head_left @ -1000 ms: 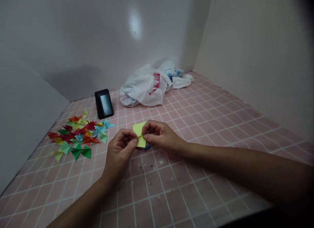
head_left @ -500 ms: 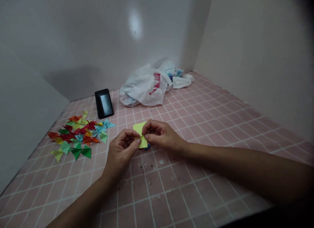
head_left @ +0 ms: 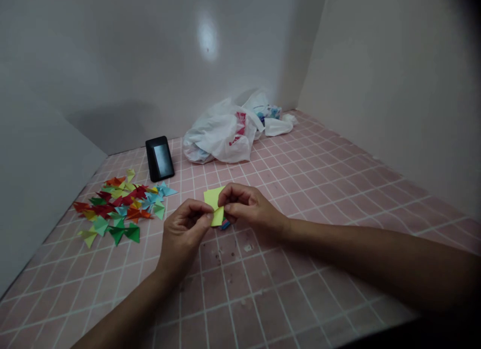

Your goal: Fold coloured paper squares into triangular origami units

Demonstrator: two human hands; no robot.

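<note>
A small piece of yellow paper [head_left: 217,218] is pinched between the thumbs and fingers of both hands, with a crease or edge across it. My left hand [head_left: 186,226] grips its left side, closed. From the right, my right hand [head_left: 246,205] pinches the other side, thumb toward me. Behind and below lies more yellow paper [head_left: 212,195], perhaps the top of a stack; a bit of blue [head_left: 225,224] shows under it beside my right fingers. Whether the pinched piece is separate from that sheet is partly hidden by my fingers.
Many-coloured folded paper pieces [head_left: 124,206] are heaped on the left of the pink tiled surface [head_left: 323,179]. A black device with a screen [head_left: 160,158] leans behind them. White plastic bags [head_left: 221,131] lie against the back wall. Small paper scraps [head_left: 248,247] dot the tiles.
Both hands stay around the same spot. My fingers shift slightly on the yellow paper, and its lower part tilts a little. Everything else stays in place.
</note>
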